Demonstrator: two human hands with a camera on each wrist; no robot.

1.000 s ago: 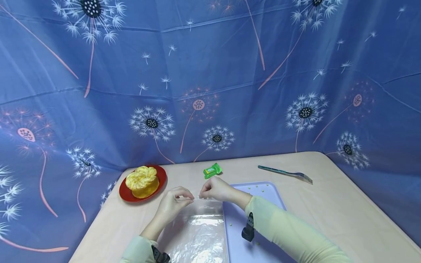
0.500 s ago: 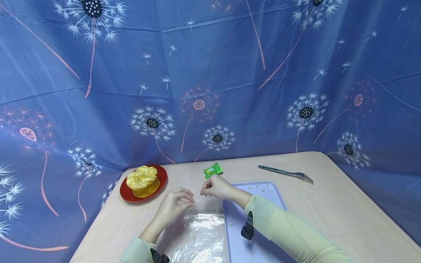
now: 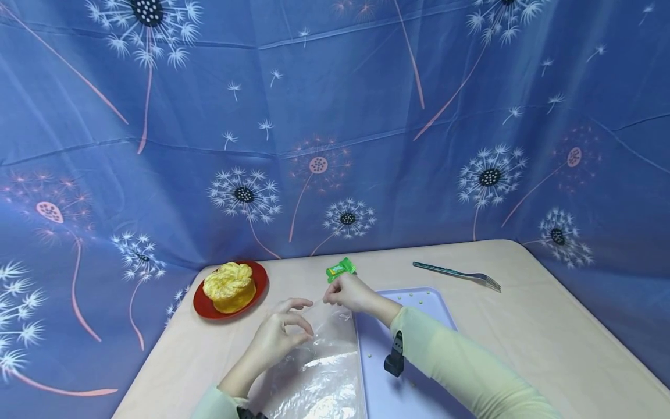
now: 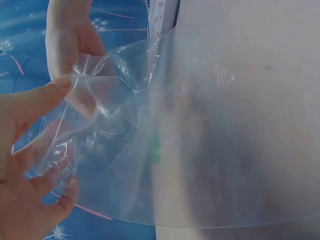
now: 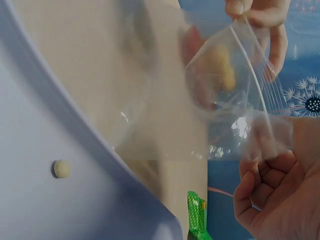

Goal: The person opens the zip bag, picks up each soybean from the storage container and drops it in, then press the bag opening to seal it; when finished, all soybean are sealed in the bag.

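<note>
Nearest, a clear zip-top plastic bag (image 3: 319,381) stretches across the tabletop (image 3: 523,331), its mouth raised toward the far side. Just right of it, and partly beneath the right forearm, is a lilac tray (image 3: 378,372) with a few small pale balls (image 3: 369,355) scattered on it. At the bag's mouth, the left hand (image 3: 277,337) holds the film in a loose grip, thumb at the edge and other fingers fanned behind; the right hand (image 3: 353,293) pinches the opposite side in a narrow grip. Farther off, left to right, are a braided-top yellow bread roll (image 3: 229,287) on a red plate (image 3: 261,285), a green wrapped snack (image 3: 340,269) and a teal-handled fork (image 3: 454,273). Behind everything hangs a blue dandelion-print curtain (image 3: 408,145).
</note>
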